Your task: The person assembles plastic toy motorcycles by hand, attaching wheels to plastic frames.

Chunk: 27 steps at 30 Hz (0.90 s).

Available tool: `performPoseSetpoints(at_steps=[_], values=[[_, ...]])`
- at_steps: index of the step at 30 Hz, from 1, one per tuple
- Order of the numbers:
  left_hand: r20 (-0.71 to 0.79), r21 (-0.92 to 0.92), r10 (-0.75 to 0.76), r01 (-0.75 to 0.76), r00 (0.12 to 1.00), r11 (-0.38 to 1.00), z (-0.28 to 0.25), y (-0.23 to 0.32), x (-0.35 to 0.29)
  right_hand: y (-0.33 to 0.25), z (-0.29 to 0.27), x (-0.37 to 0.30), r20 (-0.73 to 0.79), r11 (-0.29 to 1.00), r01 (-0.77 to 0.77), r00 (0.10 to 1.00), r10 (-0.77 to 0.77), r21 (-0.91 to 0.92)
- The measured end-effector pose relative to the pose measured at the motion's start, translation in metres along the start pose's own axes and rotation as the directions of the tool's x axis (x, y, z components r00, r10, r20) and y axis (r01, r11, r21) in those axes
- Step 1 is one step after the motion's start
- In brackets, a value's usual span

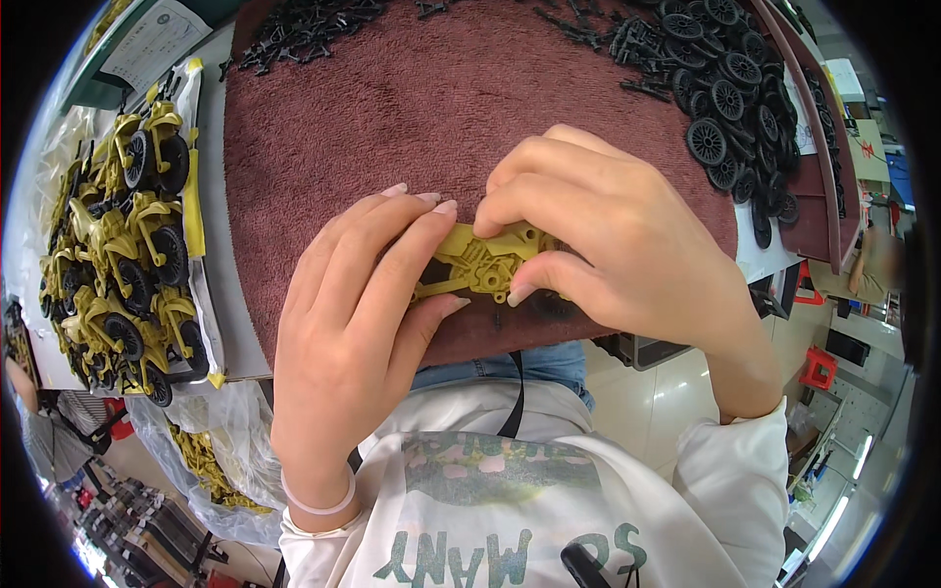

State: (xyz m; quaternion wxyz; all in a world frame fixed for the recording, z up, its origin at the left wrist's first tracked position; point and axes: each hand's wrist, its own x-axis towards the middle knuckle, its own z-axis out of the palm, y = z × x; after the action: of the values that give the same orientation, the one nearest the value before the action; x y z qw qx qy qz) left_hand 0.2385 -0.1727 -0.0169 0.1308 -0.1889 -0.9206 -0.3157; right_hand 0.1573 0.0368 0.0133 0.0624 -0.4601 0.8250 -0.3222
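Note:
Between my two hands is a yellow toy motorcycle body, held over the near part of a dark red cloth. My left hand is closed round its left end, fingers over the top and thumb along the lower edge. With thumb and index finger, my right hand pinches its right end. The moulded engine detail on the middle of the body shows. Both ends are partly hidden by my fingers. A dark round shape below the right end is too shaded to make out.
Black spoked toy wheels lie heaped at the far right. Small black parts are scattered at the far left. Yellow toy motorcycles with black wheels crowd a tray on the left. Below the table, a clear plastic bag holds more yellow parts.

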Motion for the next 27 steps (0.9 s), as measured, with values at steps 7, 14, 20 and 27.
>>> performPoseSetpoints(at_steps=[7,14,20,27], values=[[0.013,-0.085,-0.058,0.058,0.998,0.995,0.002,0.001,0.001,-0.008,0.004,-0.004,-0.049,0.999,-0.037,0.998,0.037,-0.014],[-0.03,-0.129,-0.092,0.088,0.995,0.988,0.007,0.002,0.002,-0.009,0.012,-0.01,-0.099,0.998,-0.057,0.994,0.055,-0.022],[0.006,-0.145,-0.211,0.21,0.977,0.967,0.003,0.01,0.004,-0.014,0.013,-0.012,-0.15,0.995,-0.073,0.987,0.063,-0.061],[0.002,-0.077,-0.144,0.143,0.99,0.987,0.002,0.012,0.005,-0.013,0.034,-0.048,-0.425,0.823,-0.428,0.71,0.562,0.374]])
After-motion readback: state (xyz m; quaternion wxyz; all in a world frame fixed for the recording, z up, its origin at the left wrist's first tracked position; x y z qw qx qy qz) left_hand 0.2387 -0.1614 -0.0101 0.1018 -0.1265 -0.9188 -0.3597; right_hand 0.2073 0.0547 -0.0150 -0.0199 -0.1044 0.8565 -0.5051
